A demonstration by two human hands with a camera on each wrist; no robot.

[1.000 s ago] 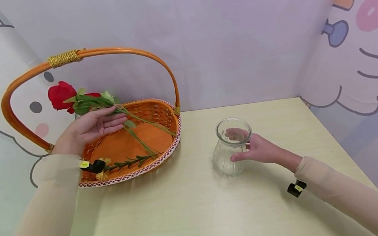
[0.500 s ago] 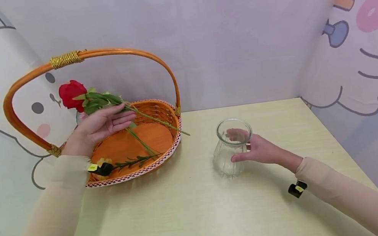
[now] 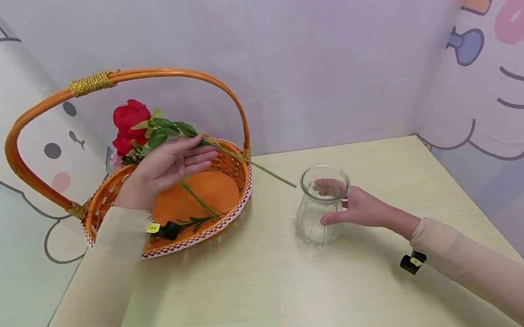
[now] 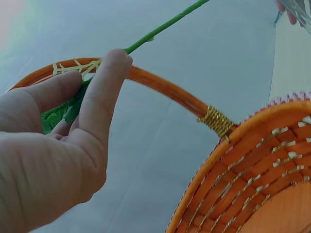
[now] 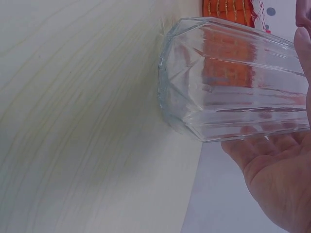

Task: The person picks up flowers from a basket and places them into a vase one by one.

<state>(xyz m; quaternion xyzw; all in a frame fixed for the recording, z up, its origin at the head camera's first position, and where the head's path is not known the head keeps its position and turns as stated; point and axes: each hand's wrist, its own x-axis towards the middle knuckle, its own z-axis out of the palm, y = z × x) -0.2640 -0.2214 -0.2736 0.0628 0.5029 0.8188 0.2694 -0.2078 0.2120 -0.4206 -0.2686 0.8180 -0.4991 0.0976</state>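
My left hand (image 3: 173,165) pinches the green stem of a red rose (image 3: 131,115) between thumb and fingers, above the basket. The bloom points up and left; the stem slants down to the right, its bare tip close to the left of the vase's rim. In the left wrist view the stem (image 4: 165,29) runs past the fingertips. A clear glass vase (image 3: 313,222) stands upright on the table, and my right hand (image 3: 364,207) holds its right side, thumb in front and fingers behind. The right wrist view shows the ribbed glass (image 5: 233,82) against that hand.
An orange wicker basket (image 3: 243,200) with a tall arched handle (image 3: 176,72) stands at the left. Another red flower (image 3: 126,141) shows below the rose, and green stems (image 3: 197,197) lie in the basket. A printed cloth (image 3: 329,71) hangs behind the pale table (image 3: 275,290).
My left hand has moved right with the rose, bringing the stem's tip from inside the basket out to near the vase. The right hand and the vase have stayed put.
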